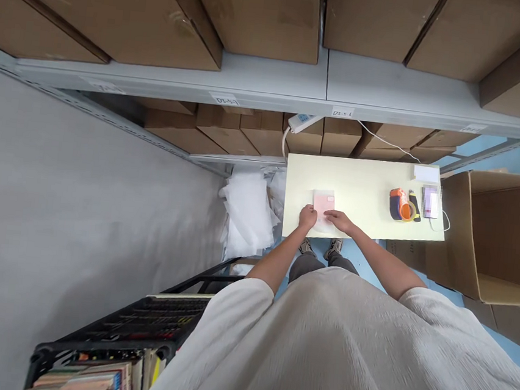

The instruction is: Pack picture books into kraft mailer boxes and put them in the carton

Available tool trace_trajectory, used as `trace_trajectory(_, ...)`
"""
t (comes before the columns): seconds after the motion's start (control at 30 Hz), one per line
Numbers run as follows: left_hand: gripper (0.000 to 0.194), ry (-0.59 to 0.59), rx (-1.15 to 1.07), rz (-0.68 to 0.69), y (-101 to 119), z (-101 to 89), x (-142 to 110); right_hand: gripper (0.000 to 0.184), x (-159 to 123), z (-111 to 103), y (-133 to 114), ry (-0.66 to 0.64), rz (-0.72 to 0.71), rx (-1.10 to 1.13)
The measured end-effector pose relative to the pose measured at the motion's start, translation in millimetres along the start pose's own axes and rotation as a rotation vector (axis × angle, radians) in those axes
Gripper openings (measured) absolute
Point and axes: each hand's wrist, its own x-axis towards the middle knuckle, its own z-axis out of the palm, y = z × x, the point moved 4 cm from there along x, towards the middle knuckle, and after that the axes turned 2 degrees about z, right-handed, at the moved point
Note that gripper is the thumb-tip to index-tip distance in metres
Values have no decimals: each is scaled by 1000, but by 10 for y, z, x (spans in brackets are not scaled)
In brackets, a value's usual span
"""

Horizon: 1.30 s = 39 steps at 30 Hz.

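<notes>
A flat pink phone case (324, 202) with a pale camera cutout at its upper right lies on the cream table, in what looks like a clear plastic sleeve (325, 227) that sticks out below it. On its left edge, my left hand (308, 217) is closed with curled fingers, gripping the case or its sleeve. From the other side, my right hand (339, 220) reaches over the lower right part, fingertips pinched together at the surface. Exactly what the right fingertips pinch is too small to make out.
On the cream table (362, 180), an orange tape dispenser (397, 202), a black-and-yellow cutter (415, 205), a phone (431, 202) and a white box (426, 173) sit at right. White foam sheets (249, 212) lie left. An open carton (509, 231), black crate (136, 330) and shelf (269, 98) surround me.
</notes>
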Motion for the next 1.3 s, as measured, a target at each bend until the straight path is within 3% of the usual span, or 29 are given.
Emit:
trace_trajectory(0.17, 35, 41, 16, 64, -14, -56, -110, 31, 36, -72, 7, 127, 8, -48)
trace_trajectory(0.33, 44, -36, -67, 105, -71, -33, -212, 44, 55, -170, 20, 332, 97, -97)
trace_trajectory(0.43, 50, -39, -122, 92, -126, -19, -242, 47, 59, -152, 36, 346, 165, -49)
trace_trajectory(0.6, 53, -75, -244, 91, -145, 36, -226, 27, 21, -139, 21, 341, 217, 72)
trace_trajectory(0.73, 49, -153, -322, 129, 7, 184, -171, 25, -72, -317, -56, 448, 177, 51)
trace_trajectory(0.97, 36, -290, -340, 253, 492, 488, -181, 26, -225, -703, -238, 569, 78, -47)
trace_trajectory(1.07, 31, -174, -327, 293, 573, 385, -224, 24, -219, -650, -319, 519, 30, 71)
trace_trajectory(1.17, 30, -33, -301, 257, 531, 184, -251, 31, -159, -477, -382, 392, -25, 173)
trace_trajectory(1.3, 28, 21, -251, 167, 389, -48, -240, 26, -57, -284, -339, 342, 10, 69)
